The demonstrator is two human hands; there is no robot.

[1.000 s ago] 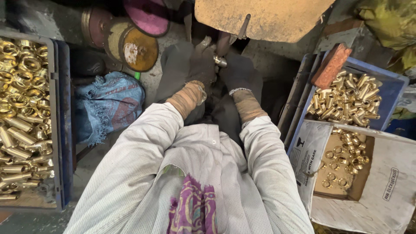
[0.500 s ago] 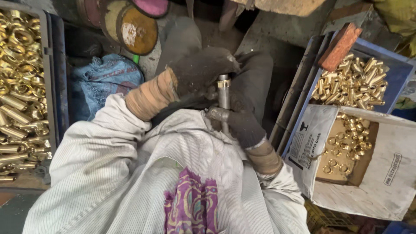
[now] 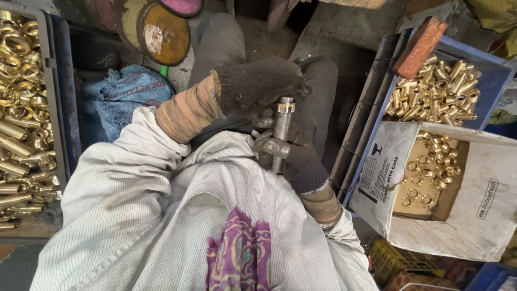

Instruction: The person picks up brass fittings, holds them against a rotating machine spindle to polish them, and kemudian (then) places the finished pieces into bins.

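Hands point(image 3: 258, 89) lower, rod point(image 3: 281, 129) between grips

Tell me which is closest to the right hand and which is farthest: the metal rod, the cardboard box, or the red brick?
Seen from the head camera:
1. Metal rod: gripped in the right hand, at the centre.
2. Cardboard box: just to its right, holding brass rings.
3. Red brick: farthest, up on the blue crate's rim, upper right.

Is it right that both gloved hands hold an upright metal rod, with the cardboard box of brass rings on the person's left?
Not quite: the head view shows the cardboard box on the person's right. The left hand and right hand do hold the upright metal rod.
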